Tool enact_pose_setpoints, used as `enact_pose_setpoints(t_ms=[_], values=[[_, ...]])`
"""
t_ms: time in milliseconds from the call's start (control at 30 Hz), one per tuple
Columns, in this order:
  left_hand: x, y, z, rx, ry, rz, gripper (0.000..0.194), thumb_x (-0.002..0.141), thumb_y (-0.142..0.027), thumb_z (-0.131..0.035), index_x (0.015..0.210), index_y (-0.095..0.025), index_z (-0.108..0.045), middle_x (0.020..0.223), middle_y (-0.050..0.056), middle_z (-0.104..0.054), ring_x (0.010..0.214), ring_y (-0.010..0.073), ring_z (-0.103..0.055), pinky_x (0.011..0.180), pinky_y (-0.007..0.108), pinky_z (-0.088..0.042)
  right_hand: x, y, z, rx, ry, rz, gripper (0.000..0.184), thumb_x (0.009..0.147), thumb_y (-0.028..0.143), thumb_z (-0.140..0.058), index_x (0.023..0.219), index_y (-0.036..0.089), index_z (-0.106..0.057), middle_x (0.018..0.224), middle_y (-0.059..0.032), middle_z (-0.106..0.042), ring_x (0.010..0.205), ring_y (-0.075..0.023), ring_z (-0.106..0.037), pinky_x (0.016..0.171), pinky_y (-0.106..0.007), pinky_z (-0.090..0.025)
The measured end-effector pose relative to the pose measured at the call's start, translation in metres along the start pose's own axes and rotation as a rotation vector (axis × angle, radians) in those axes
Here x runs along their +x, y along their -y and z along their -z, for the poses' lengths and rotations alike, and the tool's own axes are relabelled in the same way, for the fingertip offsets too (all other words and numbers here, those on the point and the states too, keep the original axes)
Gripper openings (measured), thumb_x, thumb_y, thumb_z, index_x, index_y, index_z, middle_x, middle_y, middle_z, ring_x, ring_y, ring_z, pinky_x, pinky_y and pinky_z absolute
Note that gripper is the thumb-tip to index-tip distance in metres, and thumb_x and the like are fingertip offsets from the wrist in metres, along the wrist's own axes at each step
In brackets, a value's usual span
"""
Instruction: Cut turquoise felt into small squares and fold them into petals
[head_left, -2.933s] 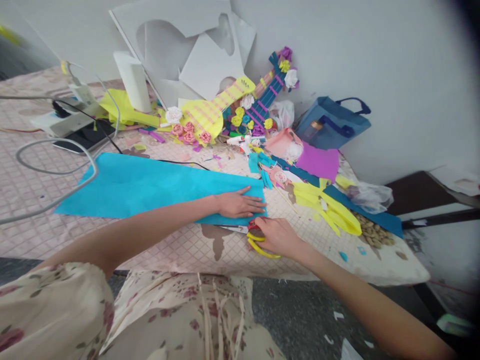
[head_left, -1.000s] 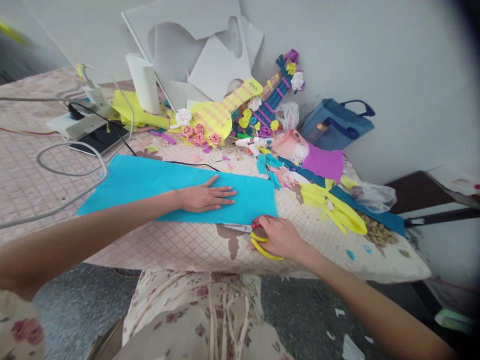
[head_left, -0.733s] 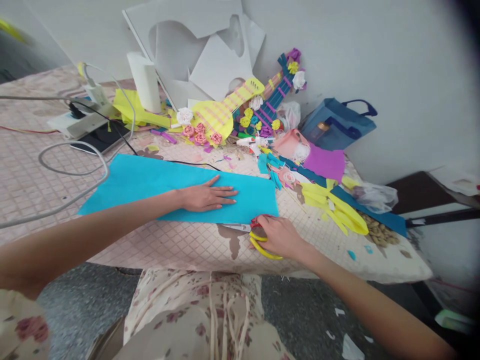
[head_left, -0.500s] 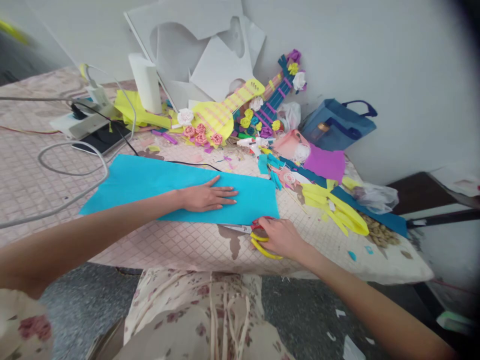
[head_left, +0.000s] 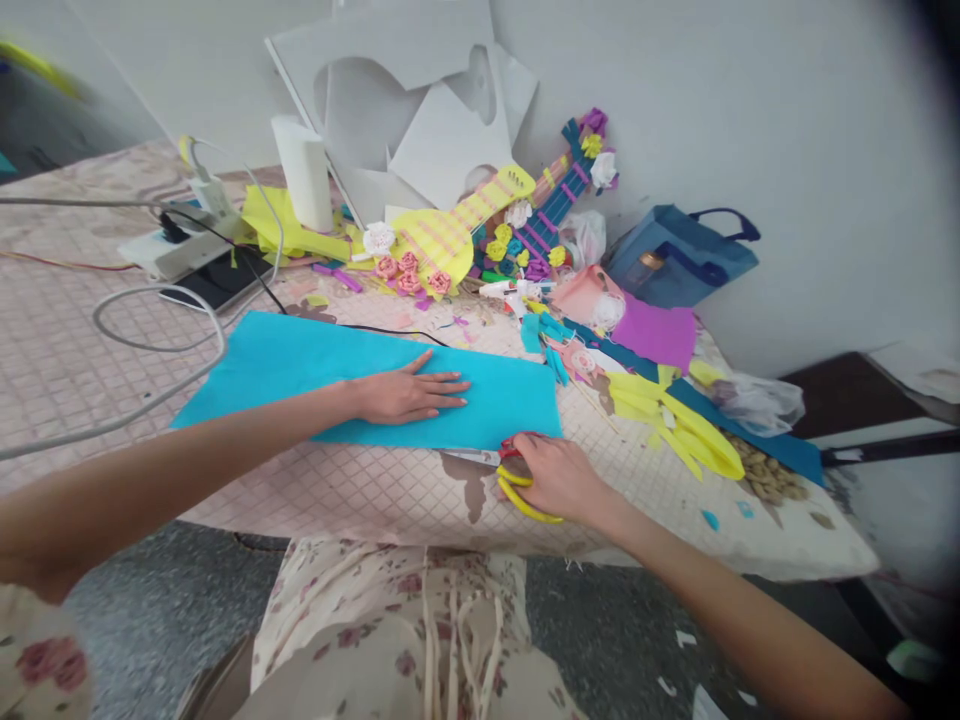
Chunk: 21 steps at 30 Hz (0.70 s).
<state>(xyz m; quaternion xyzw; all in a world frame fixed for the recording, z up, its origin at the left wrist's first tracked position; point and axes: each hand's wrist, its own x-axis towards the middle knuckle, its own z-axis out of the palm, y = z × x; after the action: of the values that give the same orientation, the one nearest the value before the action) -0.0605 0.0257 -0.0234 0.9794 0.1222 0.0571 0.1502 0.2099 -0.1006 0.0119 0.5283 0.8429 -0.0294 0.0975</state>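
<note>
A bright blue sheet of crepe paper lies spread along the front of the table. My left hand rests flat on it, palm down, fingers stretched out to the right. At the sheet's front right corner, my right hand has its fingers around the red and yellow handles of a pair of scissors. The scissors' blades point left along the sheet's front edge and are partly hidden by it. Some of my right fingertips are hidden by the handles and the hand itself.
Behind the sheet lie a yellow paper guitar, a blue paper guitar and a glue gun. A power strip with cables is at left. Yellow paper strips and a blue bag are at right.
The view has shifted a little. My left hand has slid slightly left over the blue paper. My right hand and the scissors have moved slightly left along its front edge.
</note>
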Motion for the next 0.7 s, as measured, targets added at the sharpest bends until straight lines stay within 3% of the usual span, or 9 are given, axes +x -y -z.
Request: enact_pose_setpoints(t_ms=[233,467,700], values=[[0.0006,0.0018,-0.0049,-0.022,-0.04,-0.013,0.046,0.097,-0.037,-0.027,0.143,-0.033,-0.027,0.151,-0.001,-0.023,0.14,0.0217,-0.017,0.114,0.046,0.001,0.0072,0.0041,0.0004,0.02,0.01,0.032,0.048,0.079,0.057,-0.053,0.107,0.018,-0.053,0.099,-0.0098,-0.068,0.095,-0.0272,-0.063,0.075,-0.032,-0.042],[0.0,0.0028,-0.0048,-0.023,-0.018,-0.003,0.047,0.097,-0.039,-0.024,0.143,-0.033,-0.026,0.152,-0.003,-0.019,0.141,0.0207,-0.014,0.113,0.045,0.003,0.0042,0.0015,-0.0024,-0.035,0.05,0.02,0.048,0.079,0.058,-0.052,0.107,0.018,-0.054,0.093,-0.0105,-0.069,0.087,-0.0264,-0.065,0.069,-0.031,-0.042],[0.0,0.0018,-0.0043,-0.01,-0.011,0.006,0.046,0.097,-0.038,-0.024,0.143,-0.033,-0.026,0.152,-0.002,-0.02,0.141,0.0202,-0.014,0.113,0.046,0.005,0.0028,0.0045,-0.0018,0.017,0.005,0.012,0.049,0.077,0.057,-0.055,0.106,0.017,-0.052,0.1,-0.0112,-0.067,0.097,-0.0263,-0.061,0.079,-0.032,-0.042]])
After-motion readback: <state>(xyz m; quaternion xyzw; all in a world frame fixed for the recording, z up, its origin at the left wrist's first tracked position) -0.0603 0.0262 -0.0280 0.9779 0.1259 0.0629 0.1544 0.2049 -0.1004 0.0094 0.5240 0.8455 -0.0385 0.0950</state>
